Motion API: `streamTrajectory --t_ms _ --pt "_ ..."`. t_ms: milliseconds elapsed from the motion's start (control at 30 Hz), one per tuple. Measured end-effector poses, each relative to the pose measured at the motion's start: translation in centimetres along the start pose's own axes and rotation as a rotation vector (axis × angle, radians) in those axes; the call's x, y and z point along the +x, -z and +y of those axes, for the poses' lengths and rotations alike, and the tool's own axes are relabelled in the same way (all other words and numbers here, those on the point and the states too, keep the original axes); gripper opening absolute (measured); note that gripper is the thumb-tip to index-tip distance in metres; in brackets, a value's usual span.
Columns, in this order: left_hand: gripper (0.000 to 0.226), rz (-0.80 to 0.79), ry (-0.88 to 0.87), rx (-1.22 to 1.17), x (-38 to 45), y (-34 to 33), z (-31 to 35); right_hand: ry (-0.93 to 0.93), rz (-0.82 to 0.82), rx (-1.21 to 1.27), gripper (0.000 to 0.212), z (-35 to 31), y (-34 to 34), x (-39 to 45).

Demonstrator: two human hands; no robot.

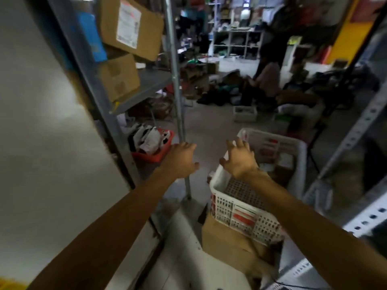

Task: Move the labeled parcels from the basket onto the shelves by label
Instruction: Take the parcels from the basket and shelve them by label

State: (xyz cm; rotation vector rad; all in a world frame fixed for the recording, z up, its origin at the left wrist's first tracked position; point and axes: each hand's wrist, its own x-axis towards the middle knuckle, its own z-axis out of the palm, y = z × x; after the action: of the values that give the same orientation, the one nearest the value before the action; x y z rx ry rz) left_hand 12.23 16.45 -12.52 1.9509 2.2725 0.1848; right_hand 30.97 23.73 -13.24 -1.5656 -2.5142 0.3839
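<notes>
A white plastic basket sits on a brown cardboard box in the aisle. Parcels with red and white labels lie in its far half; its near half shows bare perforated floor. My right hand hovers over the basket's left rim with fingers spread, holding nothing. My left hand is stretched out over the floor left of the basket, close to a grey shelf post, fingers loose and empty. The metal shelf on the left carries cardboard boxes, one with a white label.
A red crate with bags stands on the floor under the left shelf. A pale panel fills the left side. Perforated shelf uprights rise on the right. A seated person and piled goods occupy the far floor.
</notes>
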Motion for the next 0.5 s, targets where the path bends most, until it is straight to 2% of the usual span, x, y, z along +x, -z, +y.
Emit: streamTrajectory --t_ms 100,267,367,500 --pt "0.076 -0.042 -0.120 0.001 5.9 -1.8 4.1 -0.154 0.019 0.072 0.069 4.9 0.3 1.9" --pt "0.070 -0.077 -0.305 -0.004 13.0 -4.0 10.1 -0.312 0.111 0.185 0.059 11.2 -0.9 4.4" --pt "0.066 -0.135 -0.374 -0.056 16.4 -5.2 12.0 -0.365 0.131 0.171 0.075 13.2 -1.2 5.5" --pt "0.064 -0.187 -0.431 -0.098 21.2 -7.2 12.7 -0.489 0.098 0.196 0.067 15.7 -2.1 8.3"
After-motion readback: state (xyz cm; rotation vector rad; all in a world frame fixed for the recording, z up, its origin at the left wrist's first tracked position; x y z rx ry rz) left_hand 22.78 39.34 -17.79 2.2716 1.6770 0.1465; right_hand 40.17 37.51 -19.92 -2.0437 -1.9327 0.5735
